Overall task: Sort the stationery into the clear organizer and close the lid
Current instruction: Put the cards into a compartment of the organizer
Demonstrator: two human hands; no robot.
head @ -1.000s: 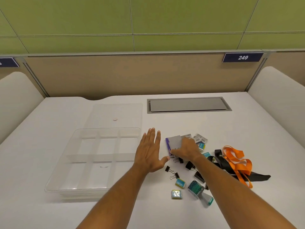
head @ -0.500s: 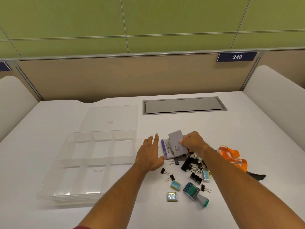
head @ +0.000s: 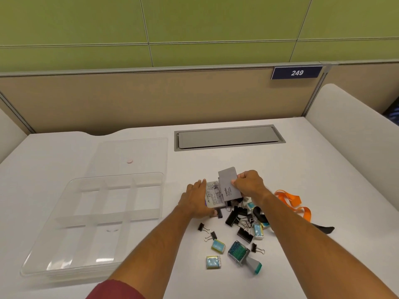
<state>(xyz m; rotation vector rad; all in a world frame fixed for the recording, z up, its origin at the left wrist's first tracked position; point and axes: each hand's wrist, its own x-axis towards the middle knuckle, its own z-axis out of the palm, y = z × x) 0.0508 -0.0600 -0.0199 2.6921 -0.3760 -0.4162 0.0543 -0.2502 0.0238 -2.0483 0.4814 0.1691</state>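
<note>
The right hand (head: 248,184) pinches the flat grey card-like box (head: 228,184) by its right edge, tilting it up. It looks light, stiff and smooth, best held by its edges. The left hand (head: 195,201) lies flat, fingers straight, against the printed white box (head: 213,196) left of it. The clear plastic compartment organizer (head: 43,270) sits well left, unfilled.

Left hand (head: 197,199) flat; right hand (head: 248,184) pinching.
</note>
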